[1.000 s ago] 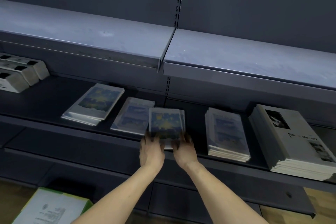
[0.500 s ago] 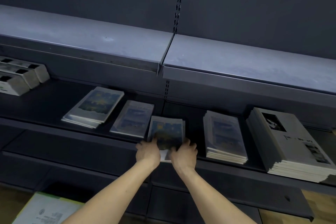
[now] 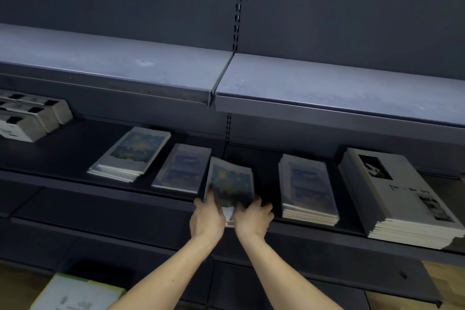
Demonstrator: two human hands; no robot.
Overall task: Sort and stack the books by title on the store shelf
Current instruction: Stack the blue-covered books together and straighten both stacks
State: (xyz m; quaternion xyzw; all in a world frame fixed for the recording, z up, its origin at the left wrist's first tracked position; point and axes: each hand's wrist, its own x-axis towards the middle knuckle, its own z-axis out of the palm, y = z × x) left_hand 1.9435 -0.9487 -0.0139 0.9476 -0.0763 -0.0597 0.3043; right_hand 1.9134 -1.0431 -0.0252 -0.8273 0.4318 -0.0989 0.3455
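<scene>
Since a moment ago, my hands have slid the small starry stack a bit to my right. My left hand fingers curl round its near left corner, and my right hand fingers curl round its near right corner. It lies on the dark shelf, poking over the front edge. Left of this stack, just beside it, is a blue book, then a bigger starry pile. Right of it sit a blue pile and a grey pile.
</scene>
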